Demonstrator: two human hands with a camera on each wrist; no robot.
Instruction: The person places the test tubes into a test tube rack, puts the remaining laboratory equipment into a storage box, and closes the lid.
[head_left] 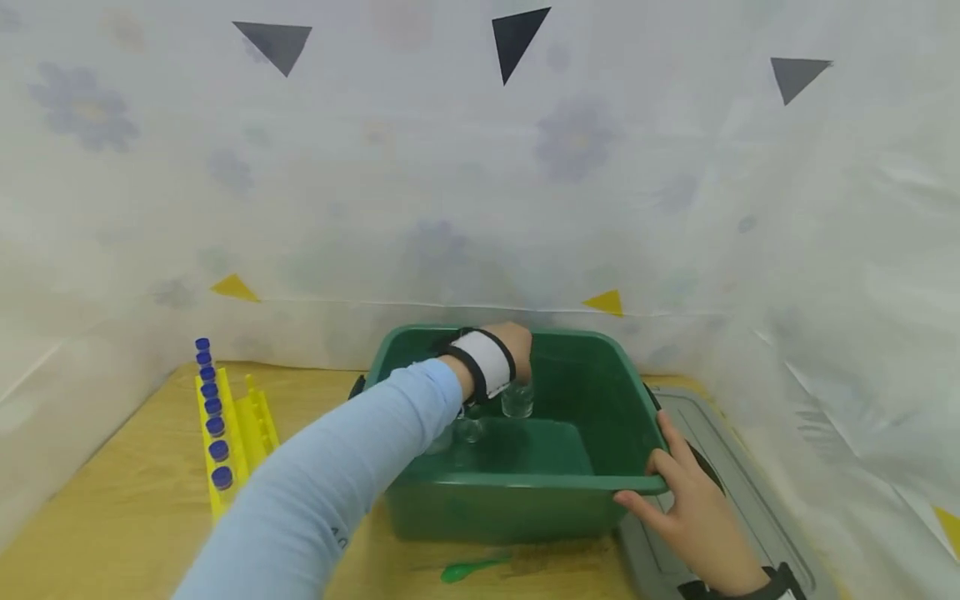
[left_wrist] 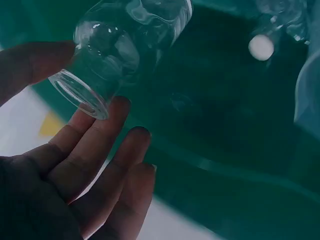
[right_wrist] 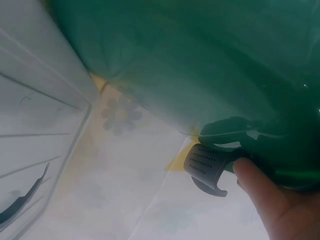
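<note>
A: What is seen from the head view that the wrist views do not give?

B: The whole scene is given there. A green tub (head_left: 525,492) is set on a wooden table (head_left: 112,508), with a yellow rack (head_left: 238,433) of blue-capped vials (head_left: 215,427) to its left, a grey lid (head_left: 742,508) to its right and a green spoon (head_left: 468,569) in front. The left hand (head_left: 510,346) is reached into the tub, and a glass jar (head_left: 517,398) is held under it. Other glassware (head_left: 468,429) is seen low in the tub beside the sleeve.

A: And the left wrist view?

B: The grip is shown closely there. The jar (left_wrist: 125,50) is pinched near its open mouth between the thumb and the fingers (left_wrist: 100,150), and it is tilted over the tub's inside.

A: The right hand?

B: In the head view the right hand (head_left: 686,500) is laid on the tub's near right corner with the fingers fairly straight. In the right wrist view a grey handle clip (right_wrist: 210,167) on the tub wall is touched by one finger (right_wrist: 252,177); this clip is hardly seen from the head.

A: Is any writing readable?

B: Small marks are seen on the sleeve (head_left: 337,475), but they cannot be read.
</note>
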